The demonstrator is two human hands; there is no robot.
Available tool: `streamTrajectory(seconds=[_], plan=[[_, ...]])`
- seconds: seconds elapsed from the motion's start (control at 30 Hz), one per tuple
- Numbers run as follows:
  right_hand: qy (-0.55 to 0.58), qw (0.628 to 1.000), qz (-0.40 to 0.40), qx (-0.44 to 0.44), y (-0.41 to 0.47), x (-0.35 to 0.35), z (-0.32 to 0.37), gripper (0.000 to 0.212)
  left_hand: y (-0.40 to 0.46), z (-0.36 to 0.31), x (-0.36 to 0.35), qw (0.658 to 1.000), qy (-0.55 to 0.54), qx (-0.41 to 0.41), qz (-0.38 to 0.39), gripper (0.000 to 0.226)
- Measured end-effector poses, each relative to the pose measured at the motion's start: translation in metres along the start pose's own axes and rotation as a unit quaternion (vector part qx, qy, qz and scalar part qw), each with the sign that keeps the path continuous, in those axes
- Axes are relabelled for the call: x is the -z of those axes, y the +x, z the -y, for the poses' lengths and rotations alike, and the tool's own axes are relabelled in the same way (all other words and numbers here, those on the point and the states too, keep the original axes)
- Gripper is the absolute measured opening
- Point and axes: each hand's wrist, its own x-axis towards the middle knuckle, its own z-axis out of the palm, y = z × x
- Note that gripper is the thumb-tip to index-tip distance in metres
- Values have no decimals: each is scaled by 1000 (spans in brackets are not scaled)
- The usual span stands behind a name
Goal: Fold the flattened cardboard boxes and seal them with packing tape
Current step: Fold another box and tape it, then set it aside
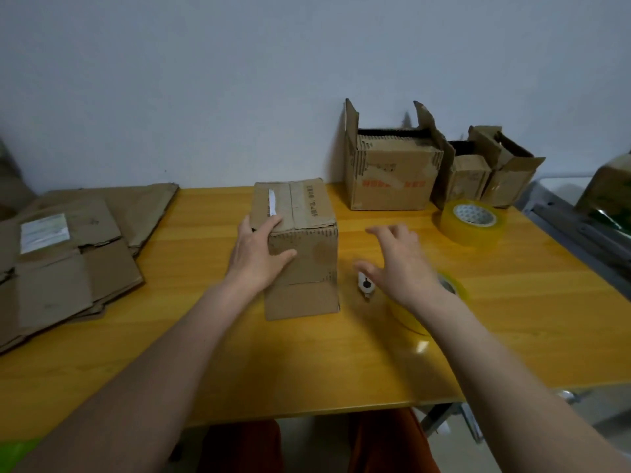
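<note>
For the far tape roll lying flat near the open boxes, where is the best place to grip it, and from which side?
Probably from above: the far tape roll lies flat on the table with its core hole facing up. Thumb into the core, fingers over the outer wall on the near side, which is free; the open boxes crowd its far side. The right hand, open and empty, is nearest.

Both my bare forearms reach forward, roughly parallel. My left hand [259, 254] lies flat with fingers straight and thumb spread wide — no curl in that grip. My right hand [397, 264] hovers in the air, palm down, fingers spread and relaxed — holding nothing, slightly blurred.
</note>
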Motion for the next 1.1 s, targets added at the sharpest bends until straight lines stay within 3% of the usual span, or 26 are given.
streamTrajectory(seconds=[0.1, 0.17, 0.27, 0.47, 0.57, 0.77, 0.87, 1.03, 1.1], plan=[[143, 987, 48, 56, 30, -10, 39, 64, -4, 7, 2, 999, -30, -18, 15, 73], [177, 979, 85, 51, 42, -20, 53, 60, -9, 12, 7, 998, -51, -28, 19, 75], [198, 978, 61, 35, 40, -28, 58, 51, -20, 18, 19, 998, -46, -45, -9, 69], [87, 994, -1, 63, 14, -40, 68, 63, -43, 27, 19, 993, -9, -83, -82, 48], [95, 992, -24, 76, 11, -48, 65, 68, -41, 35, 7, 990, -34, -75, -115, 52], [100, 991, 18, 85, 12, -40, 55, 90, -44, 38, -7, 981, -13, -96, -166, 65], [66, 993, 7, 99, 12, -38, 57, 92, -42, 38, -7, 976, -3, -109, -187, 70], [47, 993, 40, 101, 13, -29, 54, 86, -45, 45, -12, 979, 16, -128, -157, 84], [17, 991, 29, 132, 12, -21, 52, 72, -44, 47, -11, 959, 37, -194, -203, 82]])
